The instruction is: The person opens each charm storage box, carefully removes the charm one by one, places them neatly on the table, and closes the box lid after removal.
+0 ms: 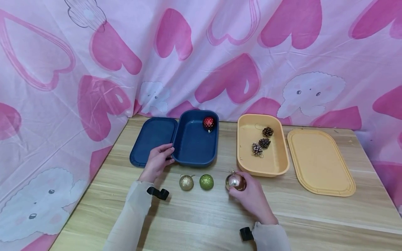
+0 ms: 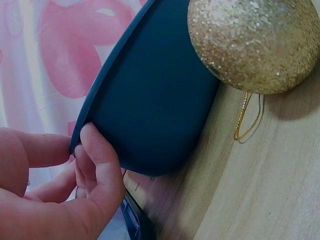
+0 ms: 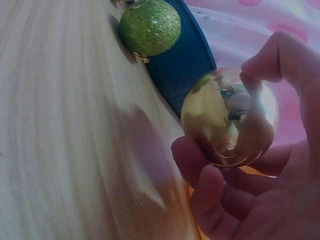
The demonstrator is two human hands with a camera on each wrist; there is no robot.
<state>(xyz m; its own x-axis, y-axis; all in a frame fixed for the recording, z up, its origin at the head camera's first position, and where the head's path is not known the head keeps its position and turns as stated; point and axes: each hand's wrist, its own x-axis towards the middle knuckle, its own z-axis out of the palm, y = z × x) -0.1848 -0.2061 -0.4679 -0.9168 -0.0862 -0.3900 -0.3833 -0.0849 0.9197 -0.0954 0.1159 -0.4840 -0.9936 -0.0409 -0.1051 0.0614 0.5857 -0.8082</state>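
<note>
At the near left corner of the dark blue box (image 1: 192, 144), my left hand (image 1: 157, 161) pinches the rim between thumb and fingers. A red ornament (image 1: 208, 123) lies inside that box at its far right. My right hand (image 1: 253, 196) holds a shiny gold Christmas ball (image 3: 227, 120) by thumb and fingers, its cap pointing up in the head view. The ball is just in front of the yellow box (image 1: 246, 130). Between the hands, a gold glitter ball (image 1: 186, 182) and a green glitter ball (image 1: 206, 182) rest on the table.
Several pine cones (image 1: 264, 143) lie in the yellow box. A yellow lid (image 1: 321, 163) is flat to its right, and a blue lid (image 1: 153, 139) lies left of the blue box. Behind the wooden table (image 1: 188, 223) hangs a pink curtain (image 1: 194, 76) with hearts.
</note>
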